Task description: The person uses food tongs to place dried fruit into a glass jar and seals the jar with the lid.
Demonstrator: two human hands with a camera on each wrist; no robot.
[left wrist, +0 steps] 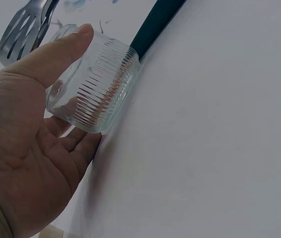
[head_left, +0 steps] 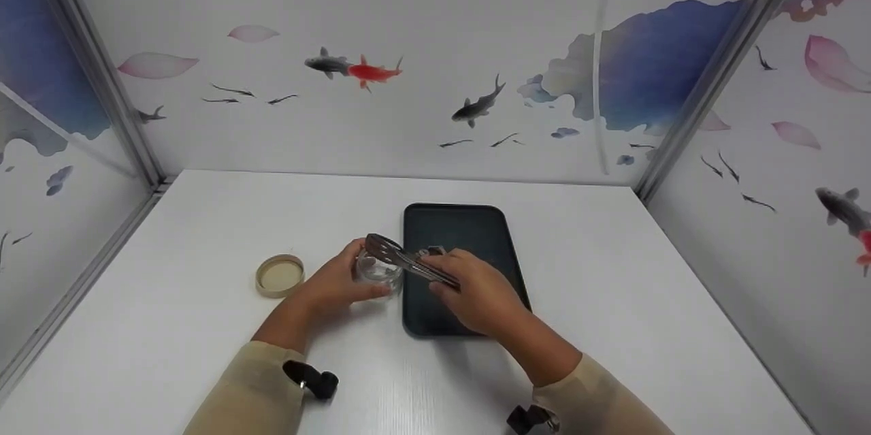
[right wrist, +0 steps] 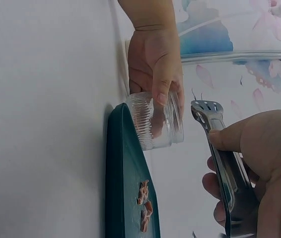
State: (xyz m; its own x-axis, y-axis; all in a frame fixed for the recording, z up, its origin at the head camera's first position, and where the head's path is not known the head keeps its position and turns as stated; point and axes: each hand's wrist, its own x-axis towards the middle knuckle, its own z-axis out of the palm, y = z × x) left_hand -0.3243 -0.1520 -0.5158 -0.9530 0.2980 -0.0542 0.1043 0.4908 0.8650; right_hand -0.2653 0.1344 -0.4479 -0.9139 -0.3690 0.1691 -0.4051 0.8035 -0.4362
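Observation:
My left hand (head_left: 332, 285) grips a clear glass jar (left wrist: 108, 74) with ribbed sides, thumb on one side and fingers on the other. The jar stands beside the left edge of a dark green tray (head_left: 466, 225). In my right hand (head_left: 482, 292) is a pair of metal tongs (right wrist: 226, 171) with slotted ends, which overlap the jar's mouth in the head view. Nothing shows between the tong ends. A few small reddish-brown pieces (right wrist: 145, 213) lie on the tray, partly hidden by the right hand and tongs in the head view.
A round tan lid (head_left: 280, 277) lies on the white table (head_left: 326, 210), left of my left hand. Panels painted with fish and petals (head_left: 367, 73) stand behind the table and at both sides, joined by grey metal posts (head_left: 721, 74).

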